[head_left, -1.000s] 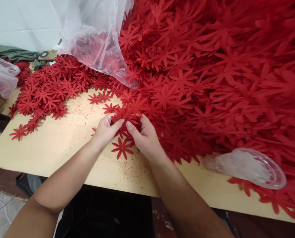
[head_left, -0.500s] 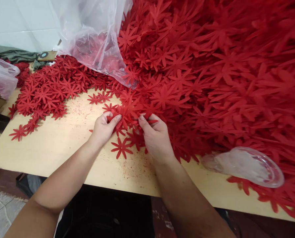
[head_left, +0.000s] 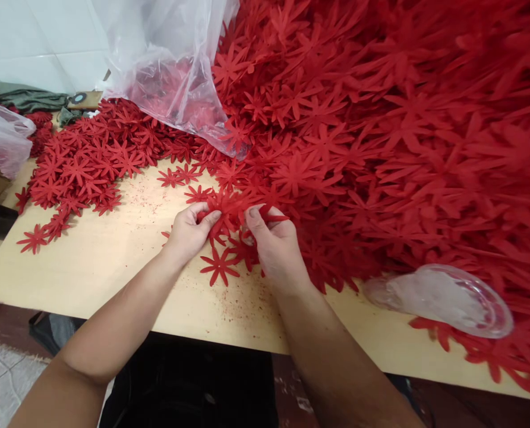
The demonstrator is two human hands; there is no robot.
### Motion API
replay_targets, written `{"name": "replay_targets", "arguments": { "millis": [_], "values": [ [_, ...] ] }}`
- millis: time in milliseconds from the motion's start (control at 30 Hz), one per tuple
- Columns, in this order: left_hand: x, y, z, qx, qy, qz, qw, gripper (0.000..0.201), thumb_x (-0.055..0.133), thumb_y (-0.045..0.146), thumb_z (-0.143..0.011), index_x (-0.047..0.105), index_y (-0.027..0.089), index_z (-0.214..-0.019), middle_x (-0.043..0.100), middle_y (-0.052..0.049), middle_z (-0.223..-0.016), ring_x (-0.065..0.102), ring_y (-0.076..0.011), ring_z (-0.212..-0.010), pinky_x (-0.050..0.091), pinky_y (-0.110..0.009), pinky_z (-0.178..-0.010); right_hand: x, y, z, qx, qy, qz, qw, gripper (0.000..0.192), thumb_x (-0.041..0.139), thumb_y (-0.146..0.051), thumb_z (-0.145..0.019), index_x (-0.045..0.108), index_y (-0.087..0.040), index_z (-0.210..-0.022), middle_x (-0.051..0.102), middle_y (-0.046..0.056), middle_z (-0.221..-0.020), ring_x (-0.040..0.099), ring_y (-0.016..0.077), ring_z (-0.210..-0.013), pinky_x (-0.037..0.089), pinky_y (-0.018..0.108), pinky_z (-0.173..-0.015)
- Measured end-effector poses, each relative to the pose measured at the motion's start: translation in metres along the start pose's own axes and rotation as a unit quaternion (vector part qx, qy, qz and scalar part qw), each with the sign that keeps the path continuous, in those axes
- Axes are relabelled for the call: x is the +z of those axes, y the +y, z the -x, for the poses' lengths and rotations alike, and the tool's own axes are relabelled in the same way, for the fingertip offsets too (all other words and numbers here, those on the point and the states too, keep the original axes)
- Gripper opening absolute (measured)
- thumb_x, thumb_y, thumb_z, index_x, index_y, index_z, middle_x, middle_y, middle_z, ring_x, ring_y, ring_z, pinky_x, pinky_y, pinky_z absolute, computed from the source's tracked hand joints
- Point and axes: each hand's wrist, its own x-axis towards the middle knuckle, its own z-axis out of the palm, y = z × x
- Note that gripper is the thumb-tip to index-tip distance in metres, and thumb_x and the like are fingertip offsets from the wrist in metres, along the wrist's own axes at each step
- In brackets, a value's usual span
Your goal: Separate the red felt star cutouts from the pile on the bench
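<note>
My left hand pinches red fabric flower petals between thumb and fingers, just above the table. Close on its right, my right hand is closed on another red petal piece; thin petal tips stick out past its fingers. Whether both hands hold one stack or separate pieces I cannot tell. Below them a single star-shaped petal piece lies flat on the table. A huge heap of the same red pieces rises behind and to the right of my hands.
A smaller heap of red pieces spreads over the left of the wooden table. A clear plastic bag hangs at the back. A clear plastic container lies by the front edge at right. Another bag is far left.
My right hand has shifted slightly left, and the petals between my hands sit a little lower and more bunched. My left hand has barely moved.
</note>
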Motion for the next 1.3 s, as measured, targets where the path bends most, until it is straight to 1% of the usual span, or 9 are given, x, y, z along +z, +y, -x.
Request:
{"name": "replay_targets", "arguments": {
  "millis": [100,167,400,533,733,833,967,1133,1300],
  "values": [
    [0.000,0.000,0.001,-0.004,-0.005,-0.006,1.000,0.018,0.072,0.031,-0.070,0.062,0.017,-0.077,0.064,0.001,-0.071,0.057,-0.0103,-0.069,0.047,-0.027,-0.074,0.000,0.003,-0.001,-0.012,-0.031,-0.008,0.999,0.036,0.071,-0.056,-0.071,0.062,-0.023,-0.083,0.069,0.001,-0.084,0.065,0.0164,-0.082,0.055,0.036,-0.085],
    [0.000,0.001,0.002,0.001,0.005,-0.018,1.000,0.016,0.071,0.030,-0.071,0.062,0.017,-0.074,0.063,0.001,-0.071,0.056,-0.0099,-0.069,0.047,-0.027,-0.072,0.001,0.003,0.000,-0.009,-0.037,-0.014,0.999,0.035,0.074,-0.051,-0.070,0.062,-0.024,-0.087,0.071,0.001,-0.091,0.066,0.0171,-0.087,0.054,0.038,-0.090],
    [0.001,0.010,0.004,0.018,0.005,-0.125,0.992,0.018,0.064,0.020,-0.072,0.052,0.017,-0.060,0.051,0.004,-0.060,0.044,-0.0079,-0.059,0.040,-0.024,-0.063,0.005,0.000,0.003,0.022,-0.062,-0.037,0.997,0.039,0.081,-0.047,-0.061,0.063,-0.023,-0.086,0.072,0.001,-0.090,0.068,0.0171,-0.085,0.057,0.037,-0.086],
    [-0.001,0.004,0.003,0.025,-0.006,-0.174,0.984,0.017,0.061,0.021,-0.075,0.051,0.017,-0.062,0.053,0.003,-0.063,0.049,-0.0103,-0.065,0.042,-0.025,-0.068,0.005,0.001,0.002,0.018,-0.084,-0.007,0.996,0.039,0.079,-0.050,-0.063,0.062,-0.023,-0.085,0.072,0.001,-0.087,0.068,0.0166,-0.081,0.057,0.037,-0.084],
    [-0.003,-0.003,0.001,0.048,0.005,-0.186,0.981,0.029,0.065,0.031,-0.074,0.045,0.019,-0.057,0.046,0.004,-0.058,0.048,-0.0114,-0.065,0.043,-0.026,-0.068,0.004,0.004,0.001,0.009,-0.100,0.005,0.995,0.035,0.078,-0.048,-0.066,0.062,-0.022,-0.083,0.069,0.000,-0.083,0.065,0.0149,-0.079,0.055,0.034,-0.083],
    [-0.002,-0.002,0.003,0.045,0.007,-0.180,0.983,0.028,0.065,0.035,-0.074,0.048,0.018,-0.059,0.048,0.004,-0.060,0.046,-0.0111,-0.064,0.041,-0.026,-0.066,0.004,0.004,0.001,-0.004,-0.092,0.022,0.995,0.033,0.076,-0.049,-0.066,0.061,-0.022,-0.078,0.066,-0.001,-0.078,0.063,0.0143,-0.075,0.055,0.032,-0.078],
    [0.002,0.000,0.004,0.033,-0.004,-0.121,0.992,0.024,0.062,0.037,-0.077,0.053,0.017,-0.066,0.053,0.003,-0.065,0.047,-0.0104,-0.065,0.041,-0.026,-0.068,0.004,0.003,0.001,-0.018,-0.074,0.025,0.997,0.029,0.075,-0.047,-0.068,0.061,-0.023,-0.077,0.065,-0.001,-0.077,0.061,0.0143,-0.074,0.053,0.031,-0.075],
    [0.007,0.001,0.006,0.024,-0.048,-0.073,0.996,0.019,0.064,0.034,-0.077,0.060,0.016,-0.075,0.057,0.002,-0.069,0.049,-0.0094,-0.065,0.042,-0.026,-0.070,0.001,-0.002,0.001,-0.019,-0.009,0.019,1.000,0.025,0.073,-0.044,-0.069,0.061,-0.023,-0.072,0.061,-0.002,-0.072,0.055,0.0128,-0.068,0.051,0.030,-0.070],
    [0.008,0.000,0.005,0.013,-0.050,-0.043,0.998,0.011,0.066,0.027,-0.076,0.065,0.016,-0.079,0.065,0.000,-0.076,0.055,-0.0099,-0.069,0.045,-0.026,-0.075,-0.002,-0.002,-0.001,-0.036,0.049,0.036,0.997,0.031,0.071,-0.047,-0.072,0.053,-0.022,-0.067,0.051,-0.003,-0.065,0.048,0.0104,-0.061,0.046,0.025,-0.062]
  ]
}}
